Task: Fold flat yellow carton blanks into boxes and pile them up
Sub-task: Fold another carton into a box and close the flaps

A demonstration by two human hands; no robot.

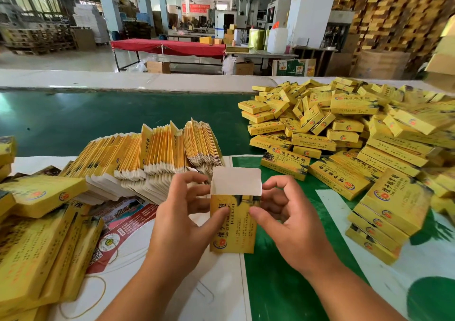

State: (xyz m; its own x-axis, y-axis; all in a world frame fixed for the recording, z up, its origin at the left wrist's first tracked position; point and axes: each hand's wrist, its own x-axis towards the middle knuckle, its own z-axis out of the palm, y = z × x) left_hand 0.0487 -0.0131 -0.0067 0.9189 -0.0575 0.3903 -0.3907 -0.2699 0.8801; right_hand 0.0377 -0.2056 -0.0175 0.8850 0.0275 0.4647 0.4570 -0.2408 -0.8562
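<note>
Carton [232, 222] sits centre frame, low, held up between both hands with its long axis running up-down in the picture. The far end is open, with the white tuck flap [236, 180] standing straight up and not yet folded. Left hand [182, 212] grips the left edge, thumb on the printed face, fingers curled round toward the back near the open mouth. Right hand [285, 212] mirrors it on the right edge, thumb pinching the face, fingers bent at the flap's corner. Both are equally close; the flap lies just above the fingertips, so my guess is closing it comes next. Flat blanks [157, 153] are stacked just beyond the left hand, and the finished pile [344, 133] fills the right of frame.
</note>
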